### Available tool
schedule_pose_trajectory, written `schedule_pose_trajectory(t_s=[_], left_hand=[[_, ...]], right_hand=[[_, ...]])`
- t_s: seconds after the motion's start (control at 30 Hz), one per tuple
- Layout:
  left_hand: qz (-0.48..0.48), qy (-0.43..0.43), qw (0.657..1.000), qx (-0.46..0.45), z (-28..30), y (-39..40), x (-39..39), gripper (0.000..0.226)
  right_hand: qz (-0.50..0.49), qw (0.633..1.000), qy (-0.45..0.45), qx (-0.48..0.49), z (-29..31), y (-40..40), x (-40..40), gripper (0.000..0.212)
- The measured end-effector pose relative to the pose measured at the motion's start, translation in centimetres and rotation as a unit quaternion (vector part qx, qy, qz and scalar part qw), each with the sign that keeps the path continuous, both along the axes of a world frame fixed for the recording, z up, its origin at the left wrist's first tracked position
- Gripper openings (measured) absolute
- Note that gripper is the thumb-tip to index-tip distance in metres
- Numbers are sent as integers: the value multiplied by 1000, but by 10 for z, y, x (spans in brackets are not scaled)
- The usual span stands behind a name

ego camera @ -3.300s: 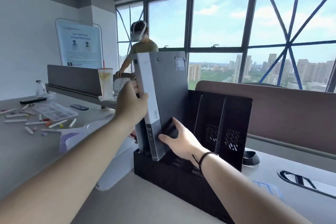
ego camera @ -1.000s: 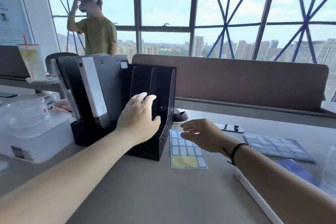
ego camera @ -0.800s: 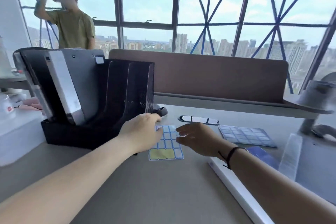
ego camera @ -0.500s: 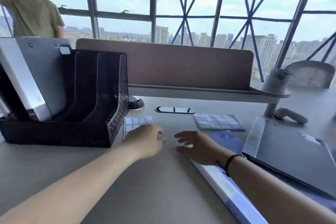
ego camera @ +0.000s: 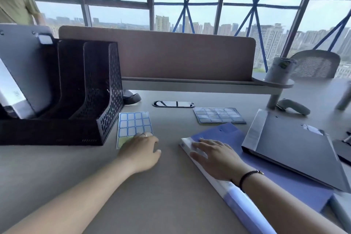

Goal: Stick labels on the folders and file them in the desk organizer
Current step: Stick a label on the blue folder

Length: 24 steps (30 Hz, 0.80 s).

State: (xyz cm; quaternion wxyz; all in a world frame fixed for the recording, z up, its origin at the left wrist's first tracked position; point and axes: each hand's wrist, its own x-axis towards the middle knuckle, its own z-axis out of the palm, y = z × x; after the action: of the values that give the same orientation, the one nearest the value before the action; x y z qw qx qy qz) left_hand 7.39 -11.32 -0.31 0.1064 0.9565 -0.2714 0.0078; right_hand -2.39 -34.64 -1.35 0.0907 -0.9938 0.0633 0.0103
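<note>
We've got a black perforated desk organizer [ego camera: 106, 99], a grey folder [ego camera: 24, 70] in it, a blue-gridded label sheet [ego camera: 133, 125], and a lavender-blue folder [ego camera: 284, 182] on our grey-brown desk [ego camera: 161, 195].

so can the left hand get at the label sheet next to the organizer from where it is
Probably yes. The left hand already lies over the near edge of the label sheet, which lies flat on the desk just right of the desk organizer. Nothing lies between them, though fingertip contact is hidden.
</note>
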Motion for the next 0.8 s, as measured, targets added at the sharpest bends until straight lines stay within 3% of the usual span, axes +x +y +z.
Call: schedule_pose_trajectory(t_s=[0.2,0.37,0.8], left_hand=[[15,-19,1000,6,-6,6,5,48],[39,4,999,1,-11,18,12,54],[39,41,997,-45,-12,34,29,44]], right_hand=[[47,998,27,-15,11,-13,-3,47],[71,997,1,30,-2,-28,-5,45],[-14,997,-19,77,-16,49,2,50]])
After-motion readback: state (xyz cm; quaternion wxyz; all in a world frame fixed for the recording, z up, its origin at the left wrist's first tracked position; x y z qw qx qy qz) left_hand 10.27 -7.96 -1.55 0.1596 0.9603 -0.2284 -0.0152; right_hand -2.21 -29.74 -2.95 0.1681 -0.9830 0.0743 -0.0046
